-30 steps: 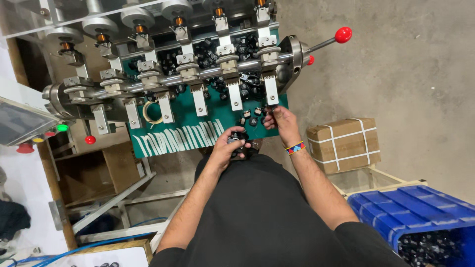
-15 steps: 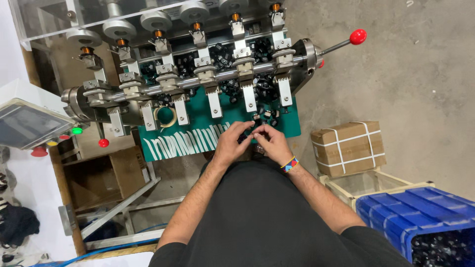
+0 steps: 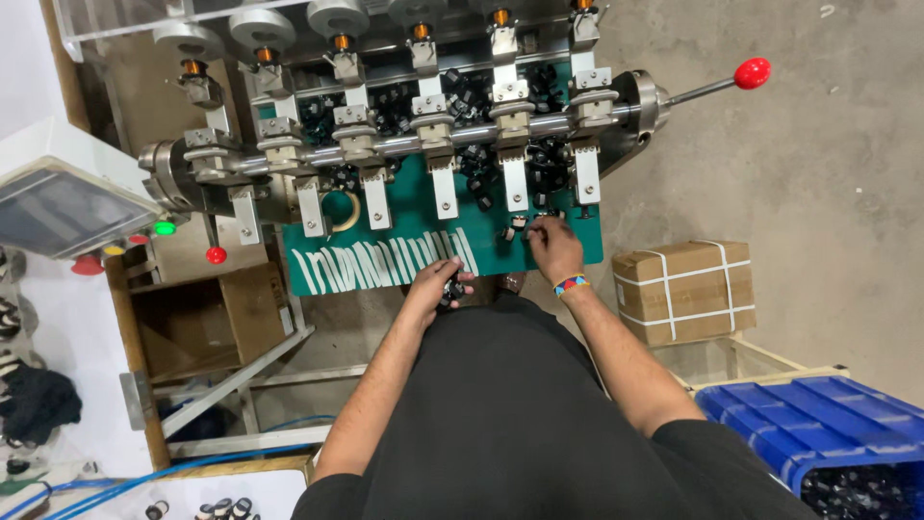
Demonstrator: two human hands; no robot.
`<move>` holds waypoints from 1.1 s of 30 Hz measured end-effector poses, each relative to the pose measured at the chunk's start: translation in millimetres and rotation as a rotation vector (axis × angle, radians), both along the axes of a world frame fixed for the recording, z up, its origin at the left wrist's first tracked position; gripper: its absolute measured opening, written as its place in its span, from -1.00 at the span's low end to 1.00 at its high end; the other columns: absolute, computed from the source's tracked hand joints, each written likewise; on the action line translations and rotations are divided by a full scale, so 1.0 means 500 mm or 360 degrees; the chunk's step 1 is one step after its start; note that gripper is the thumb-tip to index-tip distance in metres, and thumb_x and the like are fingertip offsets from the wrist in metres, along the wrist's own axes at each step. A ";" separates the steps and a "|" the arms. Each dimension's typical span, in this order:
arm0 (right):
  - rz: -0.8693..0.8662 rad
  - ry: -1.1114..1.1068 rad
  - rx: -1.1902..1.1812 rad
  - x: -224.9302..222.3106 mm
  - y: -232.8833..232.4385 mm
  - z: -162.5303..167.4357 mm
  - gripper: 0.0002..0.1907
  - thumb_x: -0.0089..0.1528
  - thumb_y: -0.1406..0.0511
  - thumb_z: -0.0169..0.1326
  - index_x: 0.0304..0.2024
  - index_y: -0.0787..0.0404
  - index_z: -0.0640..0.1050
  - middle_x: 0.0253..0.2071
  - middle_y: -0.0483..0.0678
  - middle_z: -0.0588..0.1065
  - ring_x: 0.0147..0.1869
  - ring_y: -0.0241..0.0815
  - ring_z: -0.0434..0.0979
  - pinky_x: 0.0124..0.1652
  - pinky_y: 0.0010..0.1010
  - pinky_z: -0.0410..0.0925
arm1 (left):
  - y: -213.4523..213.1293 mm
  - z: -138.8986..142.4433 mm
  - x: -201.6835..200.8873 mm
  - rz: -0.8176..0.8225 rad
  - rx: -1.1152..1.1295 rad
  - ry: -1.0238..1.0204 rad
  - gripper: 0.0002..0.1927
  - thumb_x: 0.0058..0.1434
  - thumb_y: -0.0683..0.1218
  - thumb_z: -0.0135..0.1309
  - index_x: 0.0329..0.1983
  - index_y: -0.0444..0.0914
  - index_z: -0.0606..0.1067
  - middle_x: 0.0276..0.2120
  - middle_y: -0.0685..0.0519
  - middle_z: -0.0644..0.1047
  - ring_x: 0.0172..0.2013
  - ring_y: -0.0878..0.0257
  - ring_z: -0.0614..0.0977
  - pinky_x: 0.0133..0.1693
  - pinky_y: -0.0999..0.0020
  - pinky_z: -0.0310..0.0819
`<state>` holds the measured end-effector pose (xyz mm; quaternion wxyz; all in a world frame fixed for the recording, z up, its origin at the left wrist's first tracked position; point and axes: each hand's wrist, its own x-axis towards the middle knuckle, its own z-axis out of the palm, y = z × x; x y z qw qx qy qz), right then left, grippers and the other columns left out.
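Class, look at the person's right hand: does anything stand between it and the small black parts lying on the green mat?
Nothing visible does. The right hand already rests on the green mat with its fingertips among the small black parts, just below the machine's metal arms.

Your desk (image 3: 414, 260) is green, with white strips (image 3: 385, 262) fanned along its near edge and small black parts (image 3: 500, 169) heaped toward its far edge. Your right hand (image 3: 553, 248) wears a wristband (image 3: 570, 284) beaded in red, blue, yellow and white. The machine's lever ends in a red knob (image 3: 752, 72). Beside you sit a tan box (image 3: 685, 291) with white straps and a blue crate (image 3: 818, 424).
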<state>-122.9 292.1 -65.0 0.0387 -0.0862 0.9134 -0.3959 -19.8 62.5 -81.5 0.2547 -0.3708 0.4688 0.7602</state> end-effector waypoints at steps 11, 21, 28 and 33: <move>0.0686 0.0438 0.0447 -0.097 -0.181 -0.026 -0.56 0.09 0.34 0.15 0.05 0.08 0.49 -0.03 0.17 0.52 0.00 0.22 0.56 -0.17 -0.03 0.46 | -0.034 0.053 0.033 -0.0023 -0.0076 0.0263 -0.55 0.36 0.07 0.06 0.24 -0.22 0.48 -0.22 0.05 0.60 -0.37 0.31 0.68 -0.55 0.50 0.45; 0.0094 -0.0753 -0.0987 -0.017 -0.139 -0.025 -0.75 0.25 0.41 0.09 -0.01 0.23 0.45 -0.33 -0.07 0.43 -0.32 -0.23 0.44 -0.33 -0.38 0.36 | -0.041 -0.007 0.022 -0.0042 -0.0138 0.0223 -0.51 0.31 0.11 0.14 0.20 -0.26 0.51 -0.19 0.07 0.60 -0.39 0.33 0.67 -0.51 0.50 0.45; -0.0164 -0.2097 -0.2155 0.062 -0.087 -0.021 -0.64 0.32 0.44 -0.06 0.18 0.16 0.37 -0.36 -0.12 0.41 -0.39 -0.35 0.40 -0.42 -0.52 0.32 | -0.023 0.027 -0.015 -0.0426 -0.1118 0.1887 -0.59 0.37 -0.02 0.29 0.21 -0.26 0.53 -0.09 0.05 0.59 -0.09 0.26 0.62 -0.08 0.34 0.52; -0.0130 -0.1913 -0.1866 0.095 -0.070 -0.011 -0.58 0.33 0.39 -0.05 0.26 0.18 0.35 -0.27 -0.10 0.47 -0.35 -0.32 0.46 -0.39 -0.51 0.34 | -0.013 0.046 -0.049 -0.0397 -0.0361 0.0718 -0.70 0.25 0.04 0.24 -0.07 -0.22 0.59 -0.32 0.12 0.61 -0.45 0.42 0.63 -0.56 0.52 0.45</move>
